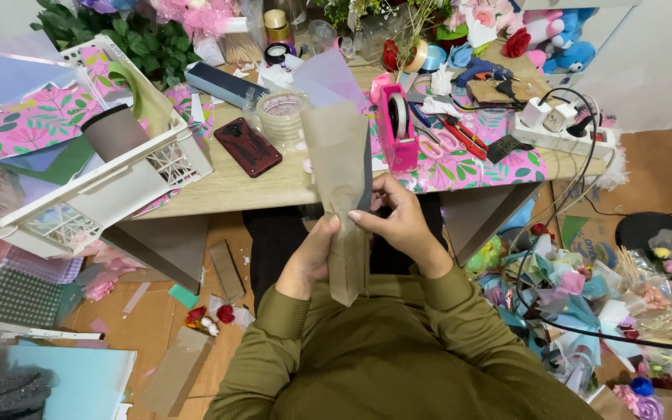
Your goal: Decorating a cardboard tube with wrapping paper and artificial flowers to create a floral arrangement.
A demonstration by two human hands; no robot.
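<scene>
Brown paper strip upright between hands — left grip, right grip both clasped around it.

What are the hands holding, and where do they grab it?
Both hands hold a folded brown paper piece: left hand at its lower left edge, right hand at its right edge.

A white plastic crate of patterned paper sheets hangs over the left edge of the wooden surface. A red phone lies beside a roll of clear tape. A pink tape dispenser stands near red scissors, with a white power strip at the right. Paper scraps litter the floor.
</scene>
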